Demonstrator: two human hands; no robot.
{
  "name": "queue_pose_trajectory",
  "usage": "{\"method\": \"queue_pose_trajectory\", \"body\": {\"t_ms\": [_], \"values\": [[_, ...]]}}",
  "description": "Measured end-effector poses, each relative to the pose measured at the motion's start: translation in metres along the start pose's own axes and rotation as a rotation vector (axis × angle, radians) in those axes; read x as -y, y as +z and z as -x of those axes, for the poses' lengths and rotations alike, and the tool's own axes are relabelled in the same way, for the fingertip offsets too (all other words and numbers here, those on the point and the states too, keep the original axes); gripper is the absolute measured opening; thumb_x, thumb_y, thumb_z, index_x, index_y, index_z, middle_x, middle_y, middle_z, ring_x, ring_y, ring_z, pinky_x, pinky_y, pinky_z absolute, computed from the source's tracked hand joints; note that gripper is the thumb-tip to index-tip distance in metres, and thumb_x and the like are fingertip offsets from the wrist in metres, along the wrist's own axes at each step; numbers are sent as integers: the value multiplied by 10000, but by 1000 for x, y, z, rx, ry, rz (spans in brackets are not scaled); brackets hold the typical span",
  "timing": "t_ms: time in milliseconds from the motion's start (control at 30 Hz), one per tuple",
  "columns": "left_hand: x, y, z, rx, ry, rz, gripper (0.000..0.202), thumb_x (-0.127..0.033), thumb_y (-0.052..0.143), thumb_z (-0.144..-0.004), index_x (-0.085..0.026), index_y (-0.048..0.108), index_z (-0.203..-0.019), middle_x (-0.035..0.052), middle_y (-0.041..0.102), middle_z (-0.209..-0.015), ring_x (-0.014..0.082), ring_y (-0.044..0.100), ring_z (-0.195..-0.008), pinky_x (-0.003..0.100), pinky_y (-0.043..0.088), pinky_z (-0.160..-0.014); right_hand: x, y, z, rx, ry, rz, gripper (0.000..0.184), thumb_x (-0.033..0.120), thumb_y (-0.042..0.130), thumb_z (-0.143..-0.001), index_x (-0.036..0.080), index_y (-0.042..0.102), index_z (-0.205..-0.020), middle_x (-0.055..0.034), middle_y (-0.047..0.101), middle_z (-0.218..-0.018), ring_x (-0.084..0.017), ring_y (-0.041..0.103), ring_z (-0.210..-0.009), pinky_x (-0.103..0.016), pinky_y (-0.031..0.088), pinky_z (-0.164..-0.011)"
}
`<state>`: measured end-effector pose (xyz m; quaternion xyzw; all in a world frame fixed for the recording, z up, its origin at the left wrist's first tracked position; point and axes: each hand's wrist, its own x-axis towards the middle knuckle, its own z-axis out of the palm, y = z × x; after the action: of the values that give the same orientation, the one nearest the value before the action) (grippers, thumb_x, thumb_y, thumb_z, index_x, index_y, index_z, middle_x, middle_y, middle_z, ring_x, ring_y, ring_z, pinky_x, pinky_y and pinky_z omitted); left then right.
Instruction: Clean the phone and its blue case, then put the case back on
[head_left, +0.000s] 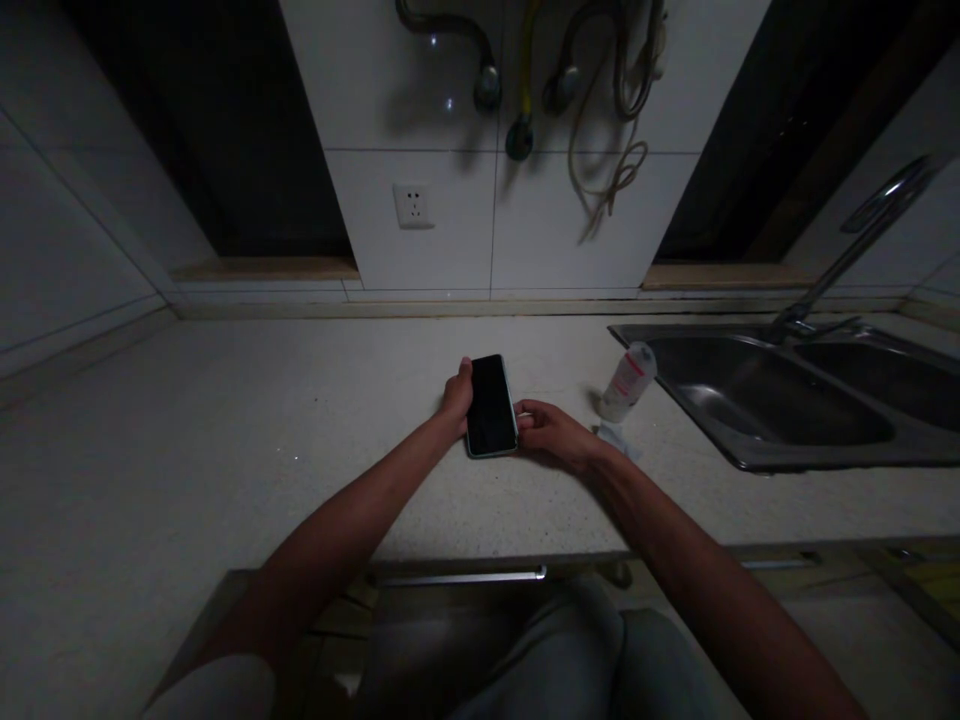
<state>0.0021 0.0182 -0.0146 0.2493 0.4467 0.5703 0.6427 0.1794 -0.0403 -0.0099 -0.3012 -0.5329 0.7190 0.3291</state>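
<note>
A dark-screened phone (491, 406) with a pale green edge lies flat on the light speckled counter (225, 440). My left hand (457, 392) grips its left side, fingers curled round the edge. From the other side, my right hand (553, 432) pinches the phone's lower right edge with its fingertips. Both forearms reach in from the bottom of the view.
A small clear bottle with a red label (627, 381) stands just right of my right hand, with a white scrap (616, 437) at its foot. A steel double sink (787, 400) and tap (855, 245) fill the right. Wall socket (413, 205) and hanging hoses (525, 90) are behind.
</note>
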Motion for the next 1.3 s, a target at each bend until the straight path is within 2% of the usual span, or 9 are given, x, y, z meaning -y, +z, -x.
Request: {"method": "queue_pose_trajectory", "body": {"t_ms": [233,433,600,667,800,967,1133,1233,1300], "values": [[-4,-3,4,32,-113,52,528,-683,599,-819,-158,647,-837,42,619,-607,177,598,-536,316,527,-595,6,0,3,-64,57,-42,412,121,824,-580,150,659,-956,-36,739,-887,-142,690,-749,-325,566,-786],[-3,-3,7,-12,-93,52,546,-691,602,-810,-151,664,-870,56,651,-648,184,618,-560,323,531,-618,6,0,3,-104,65,-49,392,112,844,-567,156,658,-909,-32,712,-876,-150,687,-745,-344,587,-754],[-6,5,15,-84,-46,-6,491,-622,519,-900,-161,638,-779,50,645,-631,171,593,-520,308,505,-571,5,-1,1,-112,32,-8,375,130,852,-570,154,621,-865,-1,678,-824,-133,669,-684,-334,594,-688],[-8,8,18,-88,-78,-14,492,-605,487,-923,-164,629,-756,47,637,-618,169,585,-508,310,502,-561,5,-1,1,-124,27,-11,397,127,856,-559,157,613,-872,2,671,-842,-131,668,-676,-327,595,-670],[-14,7,20,69,-240,53,559,-650,438,-918,-153,637,-760,63,637,-613,182,589,-508,329,513,-565,4,0,1,-111,16,-23,446,117,860,-548,173,581,-891,18,649,-867,-124,665,-649,-335,595,-646],[-17,2,22,354,-358,206,643,-665,390,-920,-100,681,-1020,156,728,-903,250,696,-745,408,554,-732,3,1,1,-114,-15,-16,417,116,842,-562,174,560,-864,23,645,-852,-120,662,-677,-340,591,-694],[-17,-1,28,485,-436,319,741,-716,349,-901,-91,634,-1178,206,713,-1063,317,696,-971,495,519,-878,3,1,1,-63,-36,-4,398,87,828,-550,168,559,-833,34,627,-757,-101,614,-639,-274,566,-620],[-16,-3,28,567,-431,345,745,-714,328,-908,-101,621,-1214,196,718,-1033,321,699,-950,514,507,-891,1,-1,0,-53,-53,6,428,43,820,-498,173,548,-802,53,607,-714,-85,581,-603,-236,535,-570],[-15,-4,26,574,-420,349,730,-701,324,-917,-99,628,-1197,180,723,-975,305,705,-892,493,519,-863,1,-1,0,-57,-40,20,419,49,815,-499,174,552,-800,56,605,-707,-82,578,-593,-231,526,-561]]}}
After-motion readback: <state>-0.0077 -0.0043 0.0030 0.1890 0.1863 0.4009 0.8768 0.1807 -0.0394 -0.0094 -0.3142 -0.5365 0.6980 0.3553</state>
